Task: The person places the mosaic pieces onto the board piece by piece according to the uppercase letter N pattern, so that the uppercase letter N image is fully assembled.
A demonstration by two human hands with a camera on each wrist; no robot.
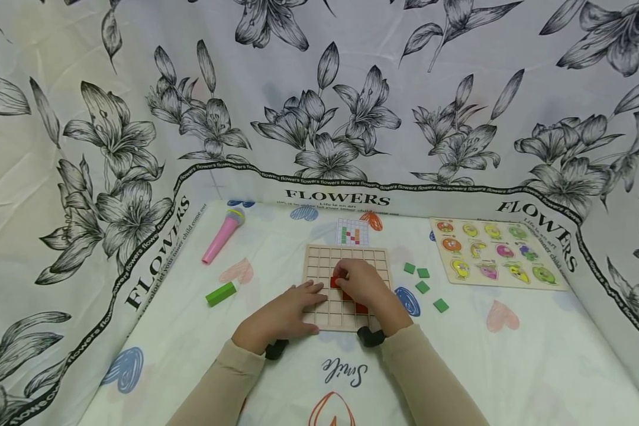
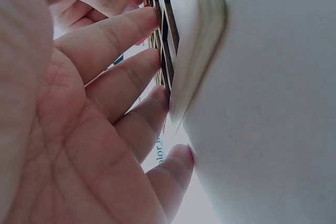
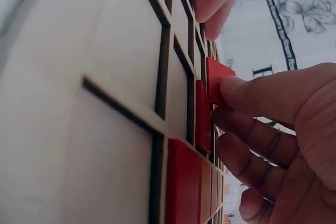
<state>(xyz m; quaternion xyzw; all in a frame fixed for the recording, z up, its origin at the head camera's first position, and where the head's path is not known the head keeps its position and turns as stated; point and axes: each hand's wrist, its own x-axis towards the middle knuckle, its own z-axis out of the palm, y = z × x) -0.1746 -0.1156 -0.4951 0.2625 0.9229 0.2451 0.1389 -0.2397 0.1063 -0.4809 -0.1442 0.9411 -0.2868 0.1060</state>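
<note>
A wooden grid board point(image 1: 341, 321) lies on the cloth between the two hands. My right hand point(image 1: 361, 284) pinches a red square tile point(image 3: 216, 74) between thumb and fingers, over the left-centre cells. Two more red tiles, one of them a near red tile point(image 3: 182, 182), sit in the grid cells, with orange tiles point(image 3: 206, 190) in a row beyond. My left hand point(image 1: 287, 310) lies with fingers spread, its fingertips on the board's left part and its thumb by the near edge. In the head view, my right hand hides the orange tiles.
A pattern card point(image 1: 352, 232) lies behind the board. Several green tiles point(image 1: 422, 287) are scattered to its right, near a fruit puzzle board point(image 1: 479, 278). On the left lie a pink toy microphone point(image 1: 220, 236) and a green block point(image 1: 220, 294). Flower-print cloth point(image 1: 319, 118) rises around the table.
</note>
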